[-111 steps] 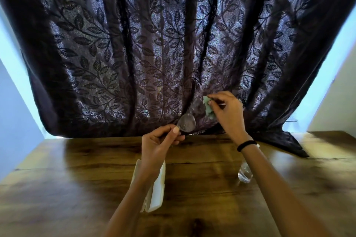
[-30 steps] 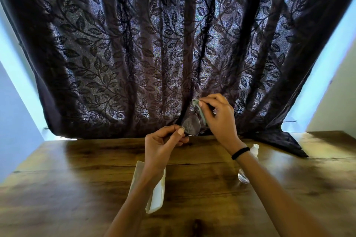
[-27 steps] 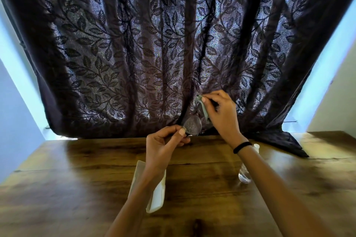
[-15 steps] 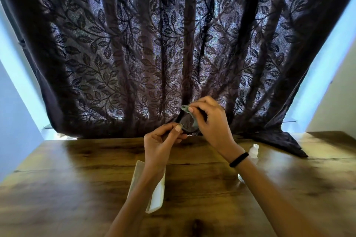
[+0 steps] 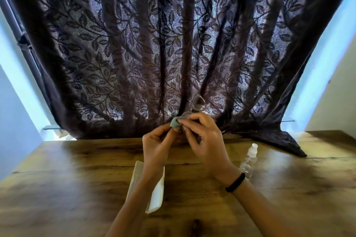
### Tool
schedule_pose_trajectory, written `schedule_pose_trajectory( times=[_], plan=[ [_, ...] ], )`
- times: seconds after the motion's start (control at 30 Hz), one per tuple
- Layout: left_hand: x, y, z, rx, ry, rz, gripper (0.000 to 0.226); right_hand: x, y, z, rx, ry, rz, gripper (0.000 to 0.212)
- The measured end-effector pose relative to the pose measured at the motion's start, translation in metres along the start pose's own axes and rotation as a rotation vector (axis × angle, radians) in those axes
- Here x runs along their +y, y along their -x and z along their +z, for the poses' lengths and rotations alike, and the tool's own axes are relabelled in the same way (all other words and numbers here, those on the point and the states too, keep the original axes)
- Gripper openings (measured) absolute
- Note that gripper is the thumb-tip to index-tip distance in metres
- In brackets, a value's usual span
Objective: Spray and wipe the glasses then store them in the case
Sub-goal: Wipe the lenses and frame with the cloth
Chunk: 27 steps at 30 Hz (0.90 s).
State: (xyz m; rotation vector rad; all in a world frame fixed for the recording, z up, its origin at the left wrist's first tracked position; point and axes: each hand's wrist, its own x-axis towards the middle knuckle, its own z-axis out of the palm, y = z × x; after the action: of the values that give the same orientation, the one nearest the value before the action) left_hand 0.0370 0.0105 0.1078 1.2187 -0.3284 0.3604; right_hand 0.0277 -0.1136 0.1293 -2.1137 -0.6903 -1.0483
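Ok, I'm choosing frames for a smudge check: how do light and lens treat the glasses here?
Head view: backlit through the curtain, bright strips blown out at both sides; the glasses lens shows only as a pale outline on the leaf pattern, smudges unreadable; the green cloth is distinct; the clear spray bottle is low-contrast; wide-angle distortion slants the curtain's edges.
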Motion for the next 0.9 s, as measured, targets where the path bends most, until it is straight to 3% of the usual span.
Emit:
schedule_pose_trajectory(
  times=[0.4,0.63,0.77,0.9],
  plan=[
    [0.005,0.003,-0.002,-0.025,0.016,0.022,0.012,0.050,-0.039,-0.015,0.086,0.091,0.104,0.021],
    [0.004,0.003,-0.010,-0.011,0.015,0.022,0.012,0.091,-0.030,-0.014,0.060,0.006,0.443,0.018],
    [0.003,0.000,-0.014,0.002,0.031,-0.004,0.013,0.106,0.009,-0.001,-0.094,0.003,0.573,0.017],
    [-0.001,0.000,-0.017,0.029,0.083,-0.042,0.017,0.116,0.057,0.015,-0.407,0.065,0.718,0.020]
  ],
)
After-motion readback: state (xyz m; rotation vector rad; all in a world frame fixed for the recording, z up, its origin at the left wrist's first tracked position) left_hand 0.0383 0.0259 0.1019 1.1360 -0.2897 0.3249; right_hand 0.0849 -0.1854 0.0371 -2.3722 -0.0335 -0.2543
